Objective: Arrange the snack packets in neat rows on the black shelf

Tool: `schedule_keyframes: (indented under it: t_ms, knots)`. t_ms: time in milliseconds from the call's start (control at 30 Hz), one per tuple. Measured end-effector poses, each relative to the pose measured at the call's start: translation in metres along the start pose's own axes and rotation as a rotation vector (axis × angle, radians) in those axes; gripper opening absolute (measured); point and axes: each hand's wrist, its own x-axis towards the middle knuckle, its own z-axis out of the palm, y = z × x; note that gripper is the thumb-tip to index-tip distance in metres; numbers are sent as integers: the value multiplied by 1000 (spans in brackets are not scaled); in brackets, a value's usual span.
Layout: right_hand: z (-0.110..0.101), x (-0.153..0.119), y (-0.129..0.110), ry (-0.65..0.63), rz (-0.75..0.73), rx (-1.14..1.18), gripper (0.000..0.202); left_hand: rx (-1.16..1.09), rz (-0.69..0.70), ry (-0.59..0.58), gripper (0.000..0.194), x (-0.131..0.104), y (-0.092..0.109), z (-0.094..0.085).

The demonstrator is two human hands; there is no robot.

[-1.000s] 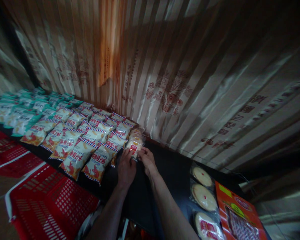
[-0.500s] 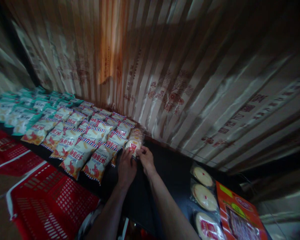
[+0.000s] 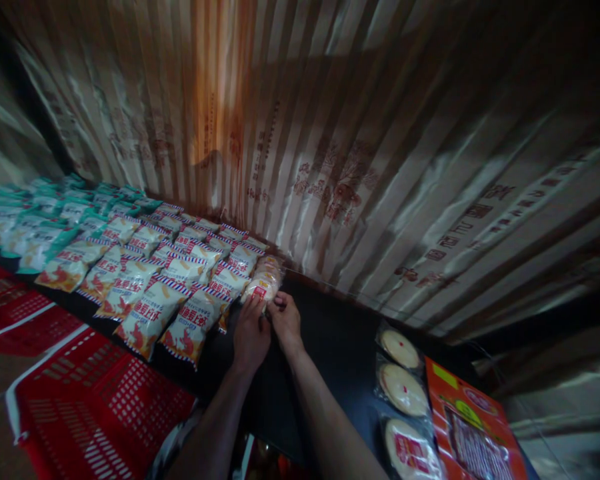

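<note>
A clear packet of round, pale biscuits (image 3: 263,280) with a red label lies on the dark shelf, at the right end of the shrimp-snack bags. My left hand (image 3: 251,337) grips its near end, with the fingers over the label edge. At the packet's near right corner, my right hand (image 3: 286,321) pinches the wrapper between thumb and curled fingers. Just left of the packet is a snack bag (image 3: 193,323) with a striped top, close to my left hand but apart from it. My fingers hide the packet's near edge.
Teal snack bags (image 3: 45,243) fill the shelf's far left. Red baskets (image 3: 105,413) stand below its front edge. Wrapped round flat cakes (image 3: 404,388) and an orange packet (image 3: 473,427) lie at the right. A corrugated, printed wall (image 3: 330,133) rises behind the shelf (image 3: 325,373).
The whole view has shifted slightly, so everything sits a little further left. Both hands stay at the near end of the biscuit packet, which keeps its place beside the bags.
</note>
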Motion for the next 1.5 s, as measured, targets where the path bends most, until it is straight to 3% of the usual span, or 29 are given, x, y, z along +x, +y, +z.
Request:
schedule_keyframes:
  t_ms: [167,300,500,800,1133,1500]
  knots:
    - [-2,-6,2,52,-131,-24,37,11,64,24,42,0,0,-1]
    - [-2,-7,3,37,-124,-49,34,28,53,-1,41,0,-1,-1]
    - [-7,-9,7,47,-130,37,34,31,104,57,37,-1,4,-3]
    - [-23,-23,-3,42,-116,-27,31,26,127,89,34,-4,9,-2]
    - [-47,-75,5,24,-210,-73,27,-17,87,-93,34,-16,28,-7]
    - [-104,-136,17,42,-254,-155,26,-121,275,-325,35,-74,62,-5]
